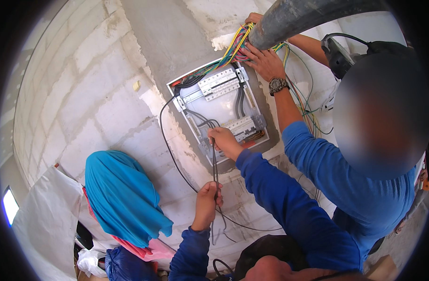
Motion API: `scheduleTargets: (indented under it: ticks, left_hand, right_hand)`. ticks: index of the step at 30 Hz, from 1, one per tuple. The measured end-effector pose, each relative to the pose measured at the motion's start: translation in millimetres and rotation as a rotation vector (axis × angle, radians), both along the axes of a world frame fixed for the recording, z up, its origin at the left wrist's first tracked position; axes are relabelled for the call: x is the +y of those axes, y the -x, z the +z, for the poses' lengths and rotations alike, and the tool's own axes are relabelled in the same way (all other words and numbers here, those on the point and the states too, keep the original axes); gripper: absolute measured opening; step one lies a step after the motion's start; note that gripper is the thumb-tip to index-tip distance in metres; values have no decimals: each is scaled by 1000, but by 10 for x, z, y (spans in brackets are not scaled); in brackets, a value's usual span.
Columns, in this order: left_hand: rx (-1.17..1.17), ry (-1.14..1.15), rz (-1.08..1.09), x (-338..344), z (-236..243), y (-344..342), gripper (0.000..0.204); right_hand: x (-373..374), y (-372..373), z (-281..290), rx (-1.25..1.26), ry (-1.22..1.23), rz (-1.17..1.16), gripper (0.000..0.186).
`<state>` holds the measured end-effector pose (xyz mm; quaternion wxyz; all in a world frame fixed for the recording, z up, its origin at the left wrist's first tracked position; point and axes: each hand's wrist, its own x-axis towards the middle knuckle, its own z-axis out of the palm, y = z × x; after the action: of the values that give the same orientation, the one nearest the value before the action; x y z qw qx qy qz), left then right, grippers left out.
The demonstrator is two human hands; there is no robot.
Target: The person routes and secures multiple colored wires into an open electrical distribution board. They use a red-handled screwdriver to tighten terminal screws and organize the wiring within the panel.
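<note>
An open white electrical panel (pixel 198 112) is set in the wall, with breaker rows (pixel 219 84) at top and lower right. My right hand (pixel 226 143) grips several grey cables (pixel 215 164) where they hang out over the panel's lower part. Below it, my left hand (pixel 206 201) is closed round the same cables, whose loose ends dangle underneath. A thin black cable (pixel 170 168) loops from the panel's left side. Above the panel, a co-worker's hand (pixel 261 61) holds a bundle of coloured wires (pixel 238 44) against a large dark pipe (pixel 313 18).
A co-worker (pixel 350 196) in blue stands close at my right. A block wall (pixel 83 84) surrounds the panel. At lower left are a draped turquoise cloth (pixel 118 192), pink cloth (pixel 149 248), a white sheet (pixel 43 220) and a blue bag (pixel 125 267).
</note>
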<state>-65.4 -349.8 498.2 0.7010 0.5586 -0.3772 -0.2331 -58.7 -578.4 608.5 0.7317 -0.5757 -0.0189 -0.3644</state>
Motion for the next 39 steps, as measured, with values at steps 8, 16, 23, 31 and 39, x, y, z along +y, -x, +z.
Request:
scheduleTargets:
  ticks: [8,16,23,31,39]
  left_hand:
    - [-28,-60,-6,-69,-103,71,34]
    - [61,-37,34,-198,-521,187,32]
    - [43,-39,42,-148,-628,174,31]
    - [52,3,-14,-65,-390,194,33]
    - [93,-26,-63,-453,-552,391,33]
  right_hand:
    - [-129,299,-148,17,55,24,28]
    - [-20,169,-321,89,110,-5,32]
    - [62,200,-402,62,129,-35,31]
    - [113,176,-180,38,-141,72,26]
    - [-125,248,-365,49,108,-52,24]
